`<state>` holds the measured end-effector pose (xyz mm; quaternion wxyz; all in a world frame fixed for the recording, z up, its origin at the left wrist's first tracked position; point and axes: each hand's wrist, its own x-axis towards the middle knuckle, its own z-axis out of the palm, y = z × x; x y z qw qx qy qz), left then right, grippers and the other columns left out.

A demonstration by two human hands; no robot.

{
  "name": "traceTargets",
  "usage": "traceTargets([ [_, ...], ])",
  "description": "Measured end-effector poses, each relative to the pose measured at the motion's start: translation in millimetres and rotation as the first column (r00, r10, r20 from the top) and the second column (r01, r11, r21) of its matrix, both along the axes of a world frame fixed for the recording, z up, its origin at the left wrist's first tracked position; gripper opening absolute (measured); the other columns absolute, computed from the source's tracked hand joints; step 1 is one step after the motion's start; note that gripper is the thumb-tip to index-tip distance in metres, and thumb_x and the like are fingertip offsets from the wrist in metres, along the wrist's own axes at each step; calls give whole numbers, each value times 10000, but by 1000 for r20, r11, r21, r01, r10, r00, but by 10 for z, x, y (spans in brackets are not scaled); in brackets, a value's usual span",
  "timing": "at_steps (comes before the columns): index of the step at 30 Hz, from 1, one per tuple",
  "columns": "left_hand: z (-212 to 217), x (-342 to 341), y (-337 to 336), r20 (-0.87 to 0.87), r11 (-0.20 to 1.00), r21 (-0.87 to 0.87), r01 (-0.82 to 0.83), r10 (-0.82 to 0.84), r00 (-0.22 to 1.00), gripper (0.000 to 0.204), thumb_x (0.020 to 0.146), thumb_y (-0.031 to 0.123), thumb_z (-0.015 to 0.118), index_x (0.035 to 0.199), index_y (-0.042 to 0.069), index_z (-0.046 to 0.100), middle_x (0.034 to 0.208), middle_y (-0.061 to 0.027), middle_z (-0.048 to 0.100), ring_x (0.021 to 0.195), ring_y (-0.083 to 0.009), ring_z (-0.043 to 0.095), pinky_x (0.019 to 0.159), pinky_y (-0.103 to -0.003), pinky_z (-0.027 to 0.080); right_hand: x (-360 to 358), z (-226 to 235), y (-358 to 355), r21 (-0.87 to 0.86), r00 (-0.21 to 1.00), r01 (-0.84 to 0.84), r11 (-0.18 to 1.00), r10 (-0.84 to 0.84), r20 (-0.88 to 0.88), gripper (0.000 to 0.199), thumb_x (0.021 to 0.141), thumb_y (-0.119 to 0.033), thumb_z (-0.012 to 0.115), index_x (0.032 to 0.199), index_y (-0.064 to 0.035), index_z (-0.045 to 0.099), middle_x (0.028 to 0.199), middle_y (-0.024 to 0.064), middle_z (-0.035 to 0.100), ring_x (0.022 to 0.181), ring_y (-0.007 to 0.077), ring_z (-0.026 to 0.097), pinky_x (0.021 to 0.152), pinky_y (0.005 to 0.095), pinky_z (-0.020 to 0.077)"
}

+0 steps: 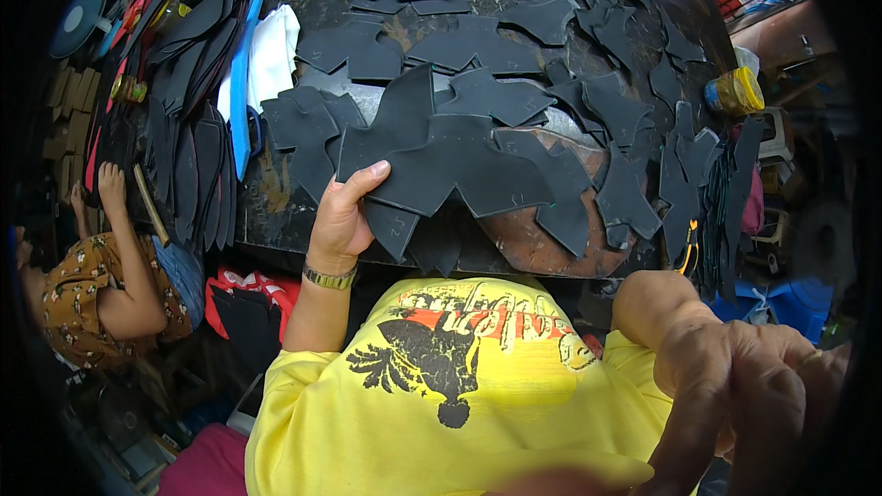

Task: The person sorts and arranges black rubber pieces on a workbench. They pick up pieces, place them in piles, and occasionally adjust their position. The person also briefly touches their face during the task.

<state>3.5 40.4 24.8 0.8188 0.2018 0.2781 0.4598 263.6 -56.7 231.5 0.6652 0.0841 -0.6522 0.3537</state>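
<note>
Right hand (753,386) very close to the camera, low on the right, big and blurry, fingers hanging down; cannot tell if holding anything. Yellow shirt (441,404) just under it, filling the bottom. Left hand (342,216) up over the table's near edge, gold watch (329,277) on the wrist, thumb on top of a black cut piece (441,161), fingers tucked under, gripping it tight. That piece lying on the heap at the front middle of the dark table (276,211). More black pieces (514,46) spread all over the top. Farther left, a stack of black soles (188,165), a blue strip (243,64) and a white cloth (274,55). Far right, a yellow jar (735,90). Off to the left, another person's hand (110,179) touching that end.
</note>
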Motion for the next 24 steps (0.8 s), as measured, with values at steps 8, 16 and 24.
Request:
traceTargets([
  [8,33,16,-15,13,1000,7,0,0,1000,234,979,65,604,1137,-94,670,1106,-209,732,993,-276,742,909,-375,607,-32,-50,-84,-3,999,36,999,-36,6,837,974,-291,604,1615,-55,119,1153,226,659,1124,363,629,1013,483,483],
  [16,14,14,-22,-13,999,-1,34,-34,999,272,975,67,604,1199,-82,639,1141,-198,721,1019,-267,731,919,-373,598,-49,-28,-138,-5,998,53,999,-53,16,838,968,-282,603,1615,-53,122,1174,228,653,1144,361,623,1023,480,475],
  [24,11,7,-43,-29,998,19,65,-65,997,345,958,55,623,1286,-47,592,1163,-164,711,1042,-237,716,925,-364,588,-59,44,-157,-4,997,80,997,-80,-1,839,962,-272,602,1615,-52,124,1195,230,648,1165,359,616,1034,477,467],
])
